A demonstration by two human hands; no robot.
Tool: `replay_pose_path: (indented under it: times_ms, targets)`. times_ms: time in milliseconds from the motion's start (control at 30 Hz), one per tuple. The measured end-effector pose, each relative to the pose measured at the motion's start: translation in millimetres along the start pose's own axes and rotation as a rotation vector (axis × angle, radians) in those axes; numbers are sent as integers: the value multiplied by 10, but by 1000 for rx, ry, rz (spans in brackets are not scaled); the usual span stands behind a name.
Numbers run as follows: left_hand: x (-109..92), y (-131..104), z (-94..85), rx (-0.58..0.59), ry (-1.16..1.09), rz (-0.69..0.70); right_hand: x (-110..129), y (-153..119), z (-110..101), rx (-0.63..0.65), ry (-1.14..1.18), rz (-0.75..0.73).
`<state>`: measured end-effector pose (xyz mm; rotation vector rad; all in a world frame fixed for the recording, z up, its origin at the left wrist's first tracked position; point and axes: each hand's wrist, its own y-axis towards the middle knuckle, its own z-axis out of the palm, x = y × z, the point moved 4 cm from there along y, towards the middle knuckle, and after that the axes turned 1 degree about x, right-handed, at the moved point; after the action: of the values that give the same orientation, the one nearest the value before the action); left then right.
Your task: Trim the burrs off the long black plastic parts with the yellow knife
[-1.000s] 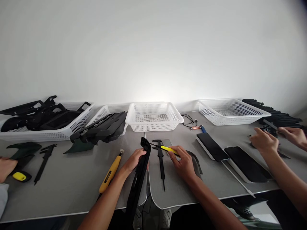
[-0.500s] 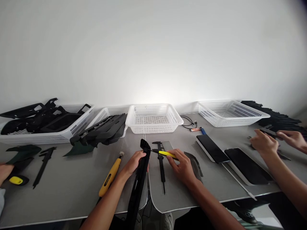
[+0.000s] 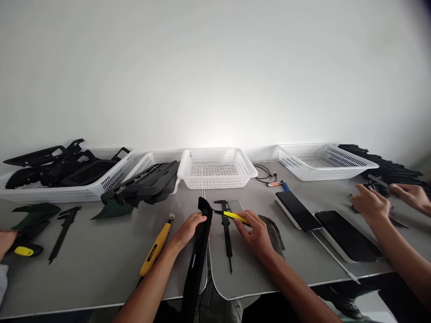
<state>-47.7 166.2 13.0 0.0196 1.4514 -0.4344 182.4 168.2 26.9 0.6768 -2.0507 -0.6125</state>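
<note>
My left hand (image 3: 189, 230) is closed around a long black plastic part (image 3: 198, 258), which stands tilted over the table's front edge with its hooked end up. In my right hand (image 3: 255, 231) is a slim tool with a ribbed yellow handle (image 3: 232, 217). Its thin dark tip meets the part's upper end, or lies very close to it. Between my hands a black caliper (image 3: 226, 237) lies on the table. A dark grey cloth-like piece (image 3: 275, 231) is partly hidden by my right hand. Left of my left forearm lies a yellow pen-shaped power tool (image 3: 155, 249).
White baskets (image 3: 217, 183) line the wall; the left ones hold black plastic parts (image 3: 148, 181). Two dark-screened devices (image 3: 346, 235) lie to the right with a white cable. A co-worker's hands (image 3: 373, 206) handle dark parts at far right; another person's hand (image 3: 6, 242) shows at far left.
The yellow-handled tool's tip has shifted slightly up along the black part's end. My grip stays the same. The view has tilted a little, and the right co-worker's held pieces have turned.
</note>
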Motion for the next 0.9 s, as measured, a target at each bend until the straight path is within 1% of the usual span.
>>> replay_pose_path:
  times_ms: [133,300,367,467,567,700,900]
  targets:
    - [-54,-37,15,-36,57,12,16,3,-8,2,6,-28]
    - [-93,-60,25,-20,109,19,-12,1,1,20,7,28]
    - [-97,-57,18,-25,120,35,-2,1,7,43,14,34]
    - [-89,-54,19,-19,104,24,25,4,8,68,29,25]
    - [-95,-63,32,-3,71,14,25,7,-8,45,31,29]
    - [-121,-85,38,7,92,26,-33,4,-16,-5,23,80]
    - [-145,-97,43,12,129,69,-71,-10,67,94,8,79]
